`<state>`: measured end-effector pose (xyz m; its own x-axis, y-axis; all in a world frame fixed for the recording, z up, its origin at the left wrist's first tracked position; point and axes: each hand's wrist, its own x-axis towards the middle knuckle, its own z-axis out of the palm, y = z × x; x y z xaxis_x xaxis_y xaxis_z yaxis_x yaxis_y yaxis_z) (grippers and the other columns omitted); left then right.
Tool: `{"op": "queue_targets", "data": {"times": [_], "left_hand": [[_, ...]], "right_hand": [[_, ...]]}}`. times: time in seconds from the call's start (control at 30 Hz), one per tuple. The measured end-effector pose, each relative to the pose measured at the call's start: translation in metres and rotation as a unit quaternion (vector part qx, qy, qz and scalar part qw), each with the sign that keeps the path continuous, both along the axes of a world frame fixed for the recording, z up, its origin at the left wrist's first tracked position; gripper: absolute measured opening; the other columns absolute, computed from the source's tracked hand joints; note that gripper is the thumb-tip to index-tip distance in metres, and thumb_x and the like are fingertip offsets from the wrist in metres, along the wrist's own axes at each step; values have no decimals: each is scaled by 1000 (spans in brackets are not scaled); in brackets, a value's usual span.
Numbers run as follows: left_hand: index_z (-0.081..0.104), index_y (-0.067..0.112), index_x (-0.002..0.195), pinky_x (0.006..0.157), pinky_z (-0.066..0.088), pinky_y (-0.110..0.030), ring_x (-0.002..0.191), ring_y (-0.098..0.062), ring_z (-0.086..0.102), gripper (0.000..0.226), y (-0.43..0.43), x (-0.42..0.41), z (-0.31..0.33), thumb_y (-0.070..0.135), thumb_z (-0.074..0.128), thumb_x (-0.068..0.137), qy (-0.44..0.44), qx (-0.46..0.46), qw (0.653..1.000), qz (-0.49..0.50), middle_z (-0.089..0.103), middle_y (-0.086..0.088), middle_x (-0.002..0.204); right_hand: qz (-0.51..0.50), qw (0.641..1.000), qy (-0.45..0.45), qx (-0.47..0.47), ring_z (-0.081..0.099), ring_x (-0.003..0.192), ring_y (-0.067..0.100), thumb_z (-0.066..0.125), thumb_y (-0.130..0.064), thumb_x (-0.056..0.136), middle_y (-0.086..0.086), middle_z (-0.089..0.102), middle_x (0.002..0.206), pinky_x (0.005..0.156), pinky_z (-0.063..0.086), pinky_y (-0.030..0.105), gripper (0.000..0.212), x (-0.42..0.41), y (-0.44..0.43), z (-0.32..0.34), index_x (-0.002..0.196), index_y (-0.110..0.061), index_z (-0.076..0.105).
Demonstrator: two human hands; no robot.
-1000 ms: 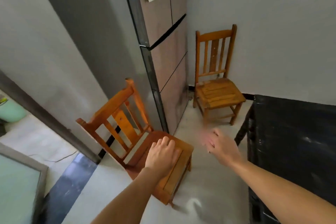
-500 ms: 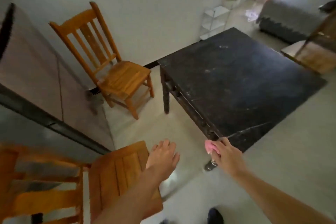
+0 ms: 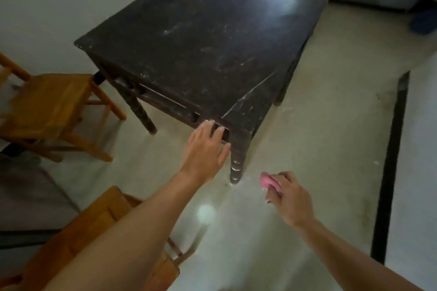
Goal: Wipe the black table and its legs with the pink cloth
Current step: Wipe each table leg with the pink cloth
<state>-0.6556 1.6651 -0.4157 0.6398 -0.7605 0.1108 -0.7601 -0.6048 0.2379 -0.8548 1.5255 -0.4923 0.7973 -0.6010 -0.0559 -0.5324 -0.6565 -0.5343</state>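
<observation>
Left hand (image 3: 205, 146) open at counter (image 3: 201, 38) corner; right hand (image 3: 287, 197) grips cloth (image 3: 268, 181).
Cloth mostly hidden in curled fingers (image 3: 281, 178), above floor, just right of near leg (image 3: 237, 160); left fingertips' contact with counter unclear.

Black-painted wood, worn: the table (image 3: 201, 38) has a dull sheen on top, crossed by pale scratches and scuffs, and its turned leg (image 3: 237, 158) is chipped pale near the foot. The chair (image 3: 47, 101) at left and the nearer chair (image 3: 94, 231) are orange-brown varnished wood. The pale floor (image 3: 319, 149) is smooth and glossy. The pink cloth (image 3: 269, 182) looks soft and matt.
</observation>
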Motion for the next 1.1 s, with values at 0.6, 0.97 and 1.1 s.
{"op": "queue_targets", "data": {"times": [0.6,0.97,1.1], "left_hand": [[47,16,134,111,25,-45,128,-30,41,47,-69,66,-119,44,26,102,-298,-221,928,-48,51,-11,134],[41,13,140,115,24,-42,135,-27,35,47,-39,77,-112,32,44,98,-277,-218,928,-120,44,-11,142],[32,14,146,120,15,-43,144,-26,19,54,-41,71,-119,34,46,98,-248,-224,936,-107,31,-11,152]], "right_hand": [[-27,992,-118,-33,64,77,15,54,-29,97,0,59,93,66,43,16,22,82,-32,-198,106,-21,72],[35,871,-315,-375,57,85,13,62,-13,87,0,53,115,61,45,20,30,126,-10,-125,116,-18,63],[165,923,41,-346,59,100,25,56,-16,94,6,51,123,83,52,35,27,94,-1,-202,120,-15,60]]}}
